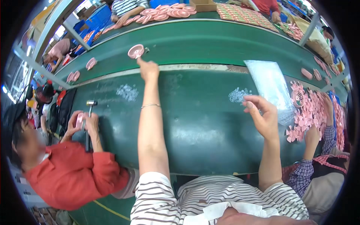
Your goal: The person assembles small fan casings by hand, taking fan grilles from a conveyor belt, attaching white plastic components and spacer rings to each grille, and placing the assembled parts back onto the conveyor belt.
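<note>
Single head-worn fisheye view, looking steeply down and forward over the green work table (202, 123) to the conveyor belt (210, 41) beyond. Wearer's striped shirt (187, 202) close at the lower edge; straight edges bow near the rim.

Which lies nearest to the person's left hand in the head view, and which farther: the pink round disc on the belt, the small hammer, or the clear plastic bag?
From the left hand:
1. Pink round disc, just beyond the fingertips on the belt.
2. Small hammer, to the left, beside a co-worker's hands.
3. Clear plastic bag, far right.
</note>
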Tool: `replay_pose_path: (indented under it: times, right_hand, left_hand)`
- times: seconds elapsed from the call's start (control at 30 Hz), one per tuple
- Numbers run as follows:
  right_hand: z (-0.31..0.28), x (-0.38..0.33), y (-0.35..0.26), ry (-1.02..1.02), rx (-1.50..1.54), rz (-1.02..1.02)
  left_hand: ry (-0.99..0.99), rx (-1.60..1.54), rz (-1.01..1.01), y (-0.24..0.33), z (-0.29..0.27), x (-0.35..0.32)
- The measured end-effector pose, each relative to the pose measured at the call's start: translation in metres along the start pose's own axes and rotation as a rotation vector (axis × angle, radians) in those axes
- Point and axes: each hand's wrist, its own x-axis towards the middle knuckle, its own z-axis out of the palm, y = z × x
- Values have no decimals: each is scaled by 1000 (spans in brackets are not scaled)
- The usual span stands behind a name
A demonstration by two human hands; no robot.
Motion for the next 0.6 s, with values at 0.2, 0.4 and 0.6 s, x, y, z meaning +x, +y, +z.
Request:
replay_pose_path:
  times: [0.2, 0.4, 0.6]
  right_hand:
    - [-26, -4, 120, 461, -1, 223]
    - [-49, -3, 142, 364, -262, 177]
    - [-84, -13, 146, 223, -387, 138]
  left_hand:
    - [82, 177, 130, -16, 57, 65]
    - [82, 511, -61, 26, 120, 55]
    - [205, 315, 227, 17, 128, 33]
